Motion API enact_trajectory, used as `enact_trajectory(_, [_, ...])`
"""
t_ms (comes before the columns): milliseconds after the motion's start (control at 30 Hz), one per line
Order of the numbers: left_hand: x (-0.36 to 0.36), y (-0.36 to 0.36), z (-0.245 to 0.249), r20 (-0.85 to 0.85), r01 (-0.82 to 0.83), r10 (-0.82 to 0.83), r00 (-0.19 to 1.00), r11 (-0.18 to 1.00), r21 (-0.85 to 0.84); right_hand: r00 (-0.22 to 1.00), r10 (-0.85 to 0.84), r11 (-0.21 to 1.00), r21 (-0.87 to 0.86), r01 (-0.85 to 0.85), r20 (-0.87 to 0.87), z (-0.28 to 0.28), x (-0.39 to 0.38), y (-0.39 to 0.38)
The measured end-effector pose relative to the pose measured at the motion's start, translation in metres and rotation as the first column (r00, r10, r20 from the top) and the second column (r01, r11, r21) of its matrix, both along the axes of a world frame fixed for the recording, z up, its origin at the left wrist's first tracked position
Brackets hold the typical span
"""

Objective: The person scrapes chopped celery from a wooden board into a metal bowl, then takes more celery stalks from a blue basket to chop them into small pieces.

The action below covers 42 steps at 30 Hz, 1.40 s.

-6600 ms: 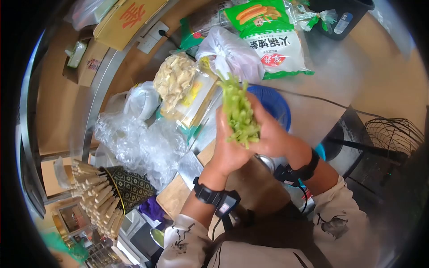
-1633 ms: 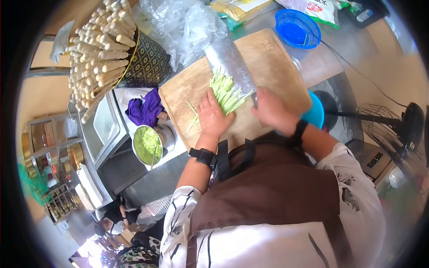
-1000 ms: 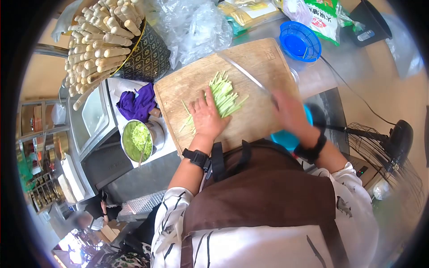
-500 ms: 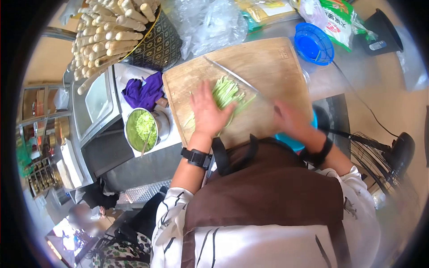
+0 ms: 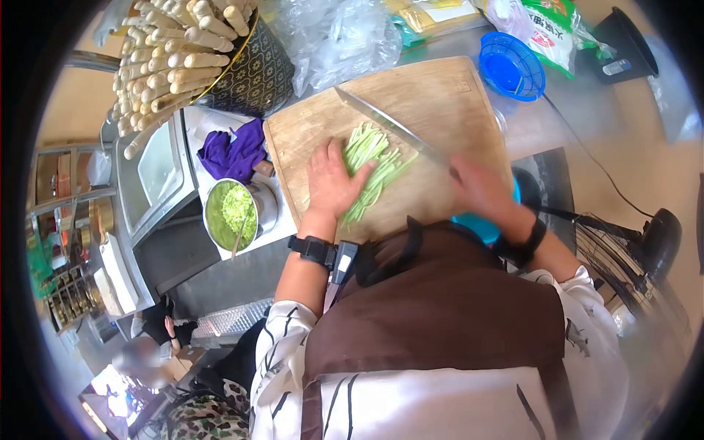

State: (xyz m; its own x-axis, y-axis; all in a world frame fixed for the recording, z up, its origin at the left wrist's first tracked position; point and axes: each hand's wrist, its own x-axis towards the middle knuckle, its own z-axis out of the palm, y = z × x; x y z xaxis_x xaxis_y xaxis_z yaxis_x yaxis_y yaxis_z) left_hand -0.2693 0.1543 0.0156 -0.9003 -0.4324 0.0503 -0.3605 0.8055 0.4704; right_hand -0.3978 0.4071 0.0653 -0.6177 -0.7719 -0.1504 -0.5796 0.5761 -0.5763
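A pile of thin pale-green vegetable strips (image 5: 381, 176) lies on the wooden cutting board (image 5: 433, 92). My left hand (image 5: 331, 180) rests at the left side of the pile, fingers stretched out and thumb spread against the strips. Slightly blurred, my right hand (image 5: 480, 189) is closed round the handle of a long kitchen knife (image 5: 396, 129). The blade slants toward the far left, beyond the strips, and its tip is near the board's far edge. Left of the board, a metal pot (image 5: 268, 207) contains chopped green pieces (image 5: 238, 209) and a spoon (image 5: 240, 236).
A purple cloth (image 5: 233, 150) lies beyond the pot. A patterned bin (image 5: 257, 70) of wooden-handled sticks, clear plastic bags (image 5: 334, 44) and a blue basket (image 5: 511, 66) line the far side. A fan (image 5: 616, 253) stands at right. Another person (image 5: 213, 414) is at lower left.
My left hand has shifted slightly left and off the strips, showing more of them. The knife's blade has turned to show more of its flat side.
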Motion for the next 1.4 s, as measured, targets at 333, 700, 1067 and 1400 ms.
enact_trajectory(333, [-0.011, 0.039, -0.017, 0.180, 0.091, -0.062, 0.982, 0.983, -0.159, 0.994, -0.007, 0.999, -0.043, 0.012, 0.105, -0.001, 0.023, -0.007])
enact_trajectory(700, [-0.016, 0.040, -0.008, 0.172, 0.067, -0.049, 0.984, 0.993, -0.100, 1.000, 0.007, 1.000, -0.015, -0.007, -0.007, -0.005, 0.014, -0.007])
enact_trajectory(1067, [-0.010, 0.035, -0.028, 0.008, 0.093, -0.093, 0.996, 0.995, -0.043, 0.999, -0.046, 0.992, -0.120, 0.048, 0.017, -0.003, 0.009, 0.002])
enact_trajectory(1400, [-0.048, 0.039, -0.012, 0.121, 0.079, -0.080, 0.989, 0.997, 0.017, 0.977, -0.193, 0.971, -0.125, 0.203, 0.090, -0.013, -0.015, 0.025])
